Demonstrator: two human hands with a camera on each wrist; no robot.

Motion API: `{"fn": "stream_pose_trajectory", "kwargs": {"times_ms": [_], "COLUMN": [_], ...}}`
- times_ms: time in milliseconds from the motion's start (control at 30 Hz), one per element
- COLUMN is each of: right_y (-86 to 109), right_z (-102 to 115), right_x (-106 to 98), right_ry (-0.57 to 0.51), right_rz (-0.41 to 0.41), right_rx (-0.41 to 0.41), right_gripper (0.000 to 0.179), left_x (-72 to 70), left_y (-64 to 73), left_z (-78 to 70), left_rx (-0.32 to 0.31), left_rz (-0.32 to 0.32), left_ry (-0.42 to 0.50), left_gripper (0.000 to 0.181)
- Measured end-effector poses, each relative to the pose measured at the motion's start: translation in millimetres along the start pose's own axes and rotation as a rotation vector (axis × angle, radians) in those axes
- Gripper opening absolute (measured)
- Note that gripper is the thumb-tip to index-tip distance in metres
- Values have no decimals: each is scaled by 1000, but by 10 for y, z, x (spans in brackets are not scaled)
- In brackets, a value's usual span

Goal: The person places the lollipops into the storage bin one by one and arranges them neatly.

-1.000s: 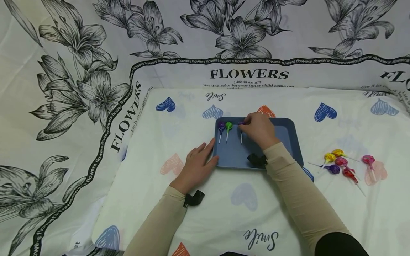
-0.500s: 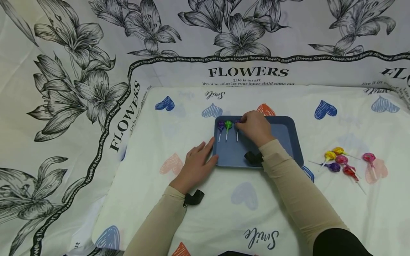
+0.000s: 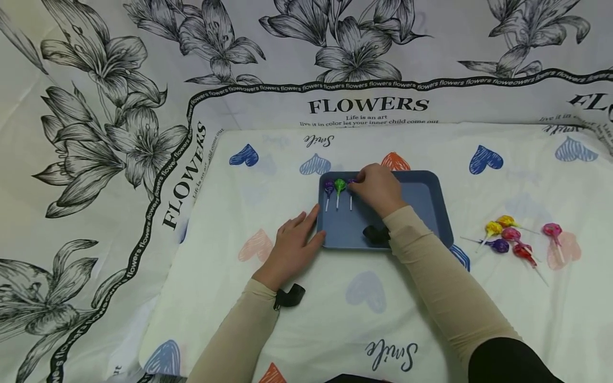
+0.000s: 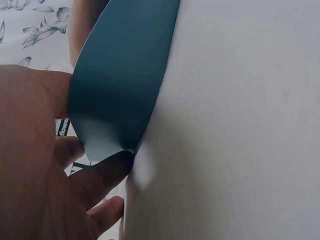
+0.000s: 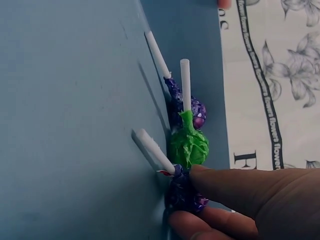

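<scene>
A blue-grey tray [image 3: 412, 223] lies on the heart-print cloth. Against its far wall, a purple lollipop [image 3: 329, 187] and a green lollipop [image 3: 339, 185] stand side by side, sticks toward the person. My right hand [image 3: 380, 186] pinches a second purple lollipop [image 5: 184, 192] by its wrapped head, close beside the green one [image 5: 189, 145] in the right wrist view. At the tray's left edge, my left hand [image 3: 292, 247] touches the outer wall with fingers fairly straight; in the left wrist view its fingertips [image 4: 107, 177] rest along the tray's side.
To the tray's right lies a loose group of lollipops: yellow [image 3: 493, 229], purple [image 3: 500, 246], red [image 3: 523, 251] and pink [image 3: 511, 234]. One pink lollipop [image 3: 552, 230] lies apart from them. A flower-print cloth [image 3: 105, 159] spreads beyond.
My right hand has slid left along the tray's far side with the purple lollipop, bringing it nearer the green one. The left hand stays at the tray's left edge.
</scene>
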State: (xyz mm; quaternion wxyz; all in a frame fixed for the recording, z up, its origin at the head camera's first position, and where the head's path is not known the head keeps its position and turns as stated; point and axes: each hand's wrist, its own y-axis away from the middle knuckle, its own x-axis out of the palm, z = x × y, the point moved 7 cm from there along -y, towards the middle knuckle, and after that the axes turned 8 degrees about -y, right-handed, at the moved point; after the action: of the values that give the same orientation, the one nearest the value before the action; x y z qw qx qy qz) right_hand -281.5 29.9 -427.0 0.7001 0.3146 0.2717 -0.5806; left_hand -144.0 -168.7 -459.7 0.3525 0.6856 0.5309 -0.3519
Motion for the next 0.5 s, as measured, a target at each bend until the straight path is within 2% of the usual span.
{"fn": "stream_pose_trajectory", "kwargs": {"times_ms": [500], "right_y": [35], "right_z": [4], "right_x": [-5], "right_ry": [-48], "right_rz": [-22], "right_rx": [-19], "right_gripper": [34], "left_x": [35], "left_y": [1], "left_z": [21], "left_rx": [14], "left_rz": [-17], "left_ry": [3], "left_gripper": [67]}}
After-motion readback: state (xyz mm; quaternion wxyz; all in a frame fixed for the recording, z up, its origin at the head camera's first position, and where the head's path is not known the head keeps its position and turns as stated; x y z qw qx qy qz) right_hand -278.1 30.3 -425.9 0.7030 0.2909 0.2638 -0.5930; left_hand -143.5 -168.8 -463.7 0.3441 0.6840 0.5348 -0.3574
